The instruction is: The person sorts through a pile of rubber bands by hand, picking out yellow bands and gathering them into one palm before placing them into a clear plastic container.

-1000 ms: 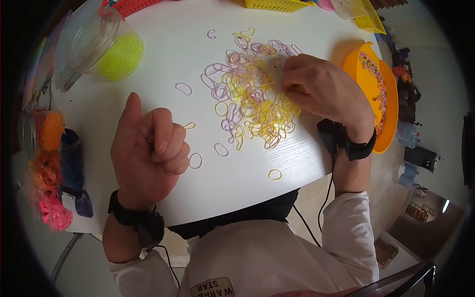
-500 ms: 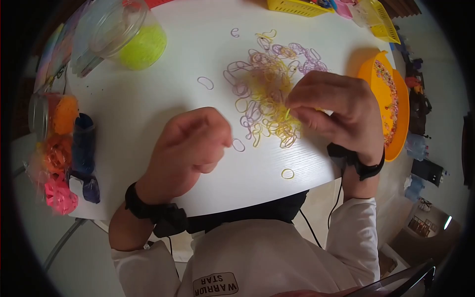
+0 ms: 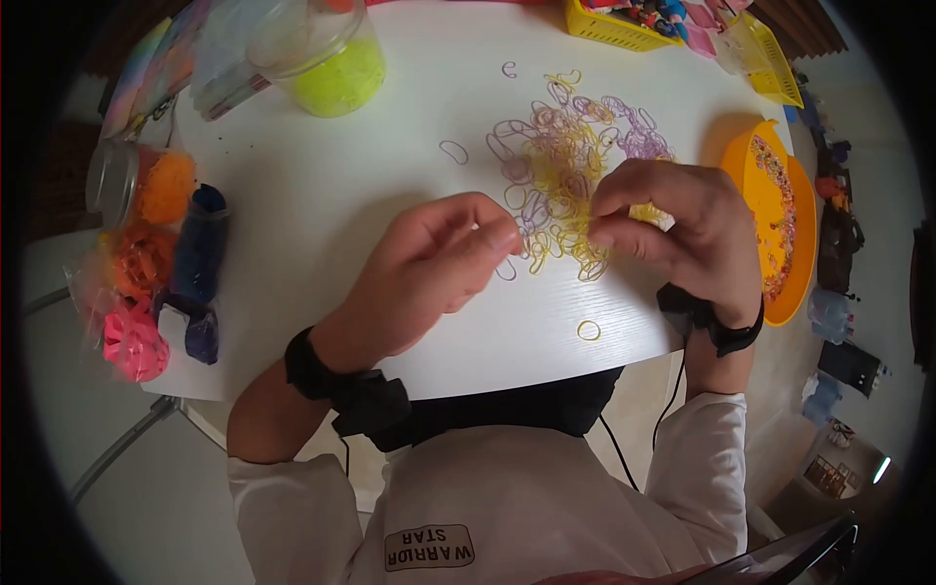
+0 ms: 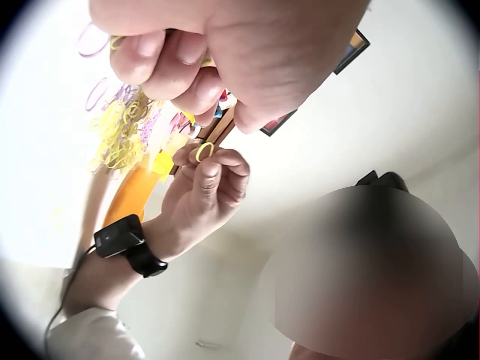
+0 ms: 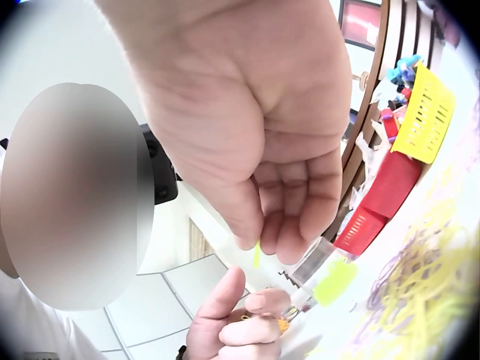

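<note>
In the right half of the head view, my right hand (image 3: 687, 229) hangs above the near right edge of a heap of bands (image 3: 570, 161). Its thumb and forefinger tips are pressed together on a small yellow band (image 5: 257, 256), which sticks out past them; in the left wrist view it shows as a loop. My left hand (image 3: 429, 268) is held just left of the heap, near the middle of the frame, its fingers curled in and the thumb close to the forefinger; I cannot tell whether anything sits inside.

The heap, purple and yellow mixed, lies on the white worktop (image 3: 292, 166) at the upper centre. A loose purple band (image 3: 453, 152) lies left of it, and another yellow band (image 3: 589, 331) below it, toward me. At the upper left stands a clear jar (image 3: 336, 78) with bright green contents; at the right edge of the worktop is an orange bowl (image 3: 804, 234) of coloured beads.
</note>
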The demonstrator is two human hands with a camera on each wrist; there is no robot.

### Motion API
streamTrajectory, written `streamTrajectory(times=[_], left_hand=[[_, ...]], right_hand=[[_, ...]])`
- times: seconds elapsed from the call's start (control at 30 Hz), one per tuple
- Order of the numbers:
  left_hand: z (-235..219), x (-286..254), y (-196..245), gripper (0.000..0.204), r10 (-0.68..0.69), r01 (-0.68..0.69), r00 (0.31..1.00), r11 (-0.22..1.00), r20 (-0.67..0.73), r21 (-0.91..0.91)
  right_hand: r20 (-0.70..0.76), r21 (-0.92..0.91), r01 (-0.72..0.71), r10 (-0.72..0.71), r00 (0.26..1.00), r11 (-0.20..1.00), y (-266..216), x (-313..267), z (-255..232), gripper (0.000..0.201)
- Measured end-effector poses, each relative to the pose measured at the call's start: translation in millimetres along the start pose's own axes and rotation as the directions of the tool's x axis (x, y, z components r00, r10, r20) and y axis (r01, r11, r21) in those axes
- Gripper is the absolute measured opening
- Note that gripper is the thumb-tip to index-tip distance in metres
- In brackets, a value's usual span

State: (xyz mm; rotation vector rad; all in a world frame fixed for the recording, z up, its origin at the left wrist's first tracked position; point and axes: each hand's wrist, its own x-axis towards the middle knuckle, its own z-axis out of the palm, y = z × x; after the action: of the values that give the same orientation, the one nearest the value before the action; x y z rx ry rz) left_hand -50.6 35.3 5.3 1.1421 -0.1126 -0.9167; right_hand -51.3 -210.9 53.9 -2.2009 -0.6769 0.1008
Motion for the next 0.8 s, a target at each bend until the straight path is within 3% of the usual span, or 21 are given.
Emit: streamTrajectory(times=[0.17,0.23,0.37,0.4,0.47,0.57,0.67,0.7,0.8], left_hand=[[8,-1,-6,0.029,0.132,-0.14,0.985,0.988,0.115,0.063],[7,-3,-8,0.032,0.186,-0.203,0.974,0.97,0.129,0.133],[3,-2,-11,0.033,0.122,-0.119,0.988,0.992,0.09,-0.033],[1,-2,-11,0.031,0.073,-0.055,0.993,0.982,0.097,-0.179],[-8,1,-11,0.028,-0.014,0.073,0.991,0.893,0.135,-0.444],[-24,4,-9,0.026,-0.017,0.096,0.991,0.77,0.131,-0.63],[-16,-3,5,0.025,-0.06,0.025,0.998,0.739,-0.029,-0.673],[-19,-3,5,0.023,-0.025,0.025,1.0,0.741,0.01,-0.671],[-15,-2,7,0.022,-0.03,-0.012,0.998,0.699,-0.046,-0.715]], right_hand=[[0.138,-0.021,-0.027,0.03,0.99,0.999,-24,11,11,0.02],[0.129,-0.018,-0.031,0.033,0.991,0.999,-29,14,18,0.02],[0.082,0.072,-0.043,0.037,0.996,0.997,-33,15,26,0.018],[0.059,0.096,-0.046,0.04,0.997,0.994,-34,12,31,0.018],[-0.044,0.081,-0.106,0.11,0.993,0.991,-37,5,40,0.021],[-0.135,0.089,-0.19,0.201,0.97,0.978,-46,-11,56,0.024],[-0.096,0.007,-0.064,0.064,0.993,0.998,-55,-15,78,0.015],[-0.079,0.009,-0.074,0.074,0.994,0.997,-59,-14,82,0.013],[-0.07,0.012,-0.059,0.059,0.996,0.998,-63,-7,92,0.015]])
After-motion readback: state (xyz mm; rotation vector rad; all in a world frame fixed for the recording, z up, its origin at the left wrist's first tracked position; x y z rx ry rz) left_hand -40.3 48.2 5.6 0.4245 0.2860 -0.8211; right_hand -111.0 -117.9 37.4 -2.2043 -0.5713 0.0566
